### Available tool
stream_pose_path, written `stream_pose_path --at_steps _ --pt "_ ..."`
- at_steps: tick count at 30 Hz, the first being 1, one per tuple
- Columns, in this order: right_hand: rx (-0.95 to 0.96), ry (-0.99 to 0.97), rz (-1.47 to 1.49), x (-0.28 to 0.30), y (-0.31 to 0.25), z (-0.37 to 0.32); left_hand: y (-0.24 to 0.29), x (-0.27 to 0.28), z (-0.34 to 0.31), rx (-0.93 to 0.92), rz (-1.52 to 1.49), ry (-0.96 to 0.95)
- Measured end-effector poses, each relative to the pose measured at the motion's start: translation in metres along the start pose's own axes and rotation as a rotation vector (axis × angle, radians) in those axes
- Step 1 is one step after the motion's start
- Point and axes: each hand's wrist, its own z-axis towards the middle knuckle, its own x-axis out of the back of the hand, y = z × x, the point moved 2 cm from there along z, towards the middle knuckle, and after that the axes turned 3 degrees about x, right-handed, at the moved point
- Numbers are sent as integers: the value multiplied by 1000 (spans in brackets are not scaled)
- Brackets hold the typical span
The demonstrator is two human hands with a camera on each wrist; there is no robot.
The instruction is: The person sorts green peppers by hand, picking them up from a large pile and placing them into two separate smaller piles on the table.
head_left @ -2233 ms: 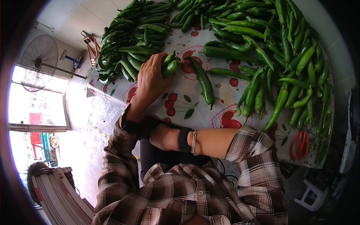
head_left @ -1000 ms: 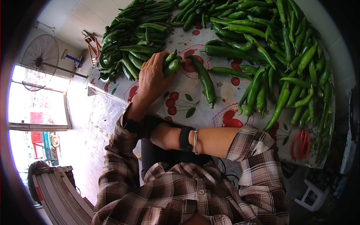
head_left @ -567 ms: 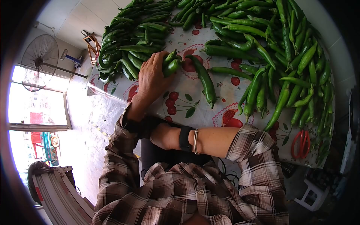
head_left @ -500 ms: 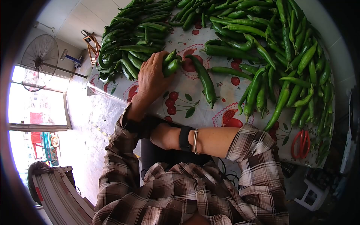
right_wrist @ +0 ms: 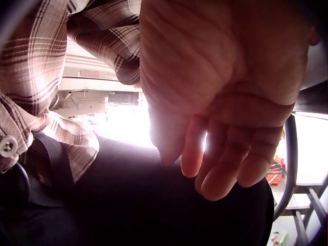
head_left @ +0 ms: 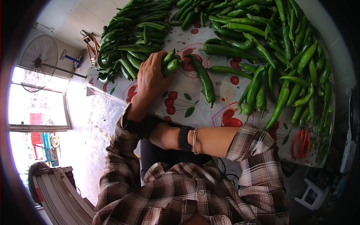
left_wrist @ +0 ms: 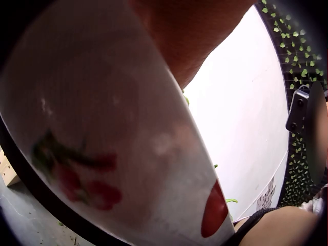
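In the head view, the left hand (head_left: 151, 77) grips a few short green peppers (head_left: 171, 66) at the table's near left part, its fingers curled behind them. A long green pepper (head_left: 204, 80) lies just to their right, on the cherry-patterned cloth (head_left: 187, 98). The right forearm crosses below the table edge, and the right hand (head_left: 164, 137) is partly hidden under the left wrist. Its fingers hang loosely and hold nothing in the right wrist view, where the hand (right_wrist: 220, 92) is above dark trousers. The left wrist view shows blurred skin and cloth, with no fingertips.
Green peppers are heaped at the table's left (head_left: 131, 41) and right (head_left: 300, 67), joining along the back. Red-handled scissors (head_left: 300, 144) lie near the right edge. A fan (head_left: 37, 63) stands at left, and a white stool (head_left: 313, 194) at lower right.
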Motion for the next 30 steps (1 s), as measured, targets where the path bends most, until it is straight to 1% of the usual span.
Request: stream_pose_path --at_steps 2,4,11,13,14,16,19,23,25,26,28,30 --pt "0 -10 8 -3 0 1 0 0 0 -9 5 15" --pt "-44 118 56 -12 2 3 0 -1 -1 -8 3 20" --pt "-65 225 111 -7 1 0 1 -1 -2 14 10 19" --pt "-66 336 128 -16 2 4 1 -1 -2 15 11 23" --pt "-66 336 128 -15 2 3 1 -2 -2 16 13 28" --pt "-76 258 130 -13 2 2 1 -1 -2 14 12 31" --pt "-58 224 106 -6 1 -2 2 -1 -2 13 10 37" --pt "-21 245 60 -6 1 -3 2 -1 -3 8 6 44" --pt "-16 200 59 -19 3 3 1 -1 -3 9 3 41" --pt "-16 200 59 -12 2 1 1 -2 -3 9 1 40" --pt "-19 101 48 -1 0 -4 2 -2 -3 9 5 43" --pt "-31 99 48 -17 3 4 2 -2 -3 10 9 46"
